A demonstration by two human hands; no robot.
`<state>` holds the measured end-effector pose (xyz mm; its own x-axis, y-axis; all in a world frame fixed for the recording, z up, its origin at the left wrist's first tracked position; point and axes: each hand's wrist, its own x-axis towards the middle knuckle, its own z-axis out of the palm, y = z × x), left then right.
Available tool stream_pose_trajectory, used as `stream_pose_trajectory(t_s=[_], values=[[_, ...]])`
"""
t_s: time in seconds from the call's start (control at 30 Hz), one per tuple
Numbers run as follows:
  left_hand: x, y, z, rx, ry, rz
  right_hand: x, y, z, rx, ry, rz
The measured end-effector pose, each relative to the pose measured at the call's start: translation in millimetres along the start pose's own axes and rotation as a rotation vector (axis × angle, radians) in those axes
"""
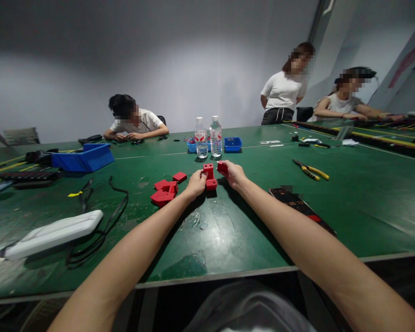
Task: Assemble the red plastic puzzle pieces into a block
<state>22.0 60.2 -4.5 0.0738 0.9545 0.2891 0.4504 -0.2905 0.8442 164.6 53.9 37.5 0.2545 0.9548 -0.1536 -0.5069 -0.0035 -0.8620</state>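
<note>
Both my arms reach out over a green table (349,203). My left hand (195,183) is closed on a small stack of red blocks (209,177) that rests on the table. My right hand (233,174) is closed on a single red block (222,167), held just to the right of the stack's top and slightly apart from it. A loose pile of several more red blocks (166,191) lies on the table left of my left hand.
Two water bottles (208,137) and small blue bins (233,144) stand beyond the blocks. A large blue tray (83,157) is far left; a white flat device (51,234) and black cables lie near left. Yellow pliers (310,170) and a phone (299,207) lie right. Three people are at the far tables.
</note>
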Motion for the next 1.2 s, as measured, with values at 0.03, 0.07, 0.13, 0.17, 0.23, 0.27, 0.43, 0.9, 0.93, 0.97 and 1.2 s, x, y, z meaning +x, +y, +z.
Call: stream_pose_trajectory(t_s=[0.03,0.07,0.13,0.17,0.23,0.27,0.43,0.9,0.93,0.97,1.2], values=[[0,-1,0,0.002,-0.007,0.003,0,0,0,0.009,-0.004,-0.012],[0,-1,0,0.003,-0.012,0.007,0,0,1,0.016,-0.009,-0.019],[1,-2,1,-0.004,-0.013,0.013,0,0,1,0.029,-0.02,-0.011],[1,-2,1,-0.009,-0.009,0.014,1,0,1,0.035,-0.023,-0.005],[1,-3,0,-0.014,-0.001,0.013,1,0,0,0.029,-0.014,-0.002],[1,-3,0,-0.013,0.0,0.012,2,0,0,0.012,-0.005,-0.005],[0,-2,0,0.005,-0.005,0.016,1,-5,-5,-0.042,0.011,0.001],[-2,1,-1,-0.068,0.029,-0.006,-4,-8,1,0.05,-0.023,0.032],[-2,1,-1,-0.072,0.029,-0.006,-2,-6,2,0.046,-0.017,0.025],[-2,2,-1,-0.075,0.026,-0.006,-1,-5,2,0.043,-0.018,0.016],[-2,4,0,-0.107,0.031,-0.036,-1,5,-4,-0.072,-0.053,-0.191]])
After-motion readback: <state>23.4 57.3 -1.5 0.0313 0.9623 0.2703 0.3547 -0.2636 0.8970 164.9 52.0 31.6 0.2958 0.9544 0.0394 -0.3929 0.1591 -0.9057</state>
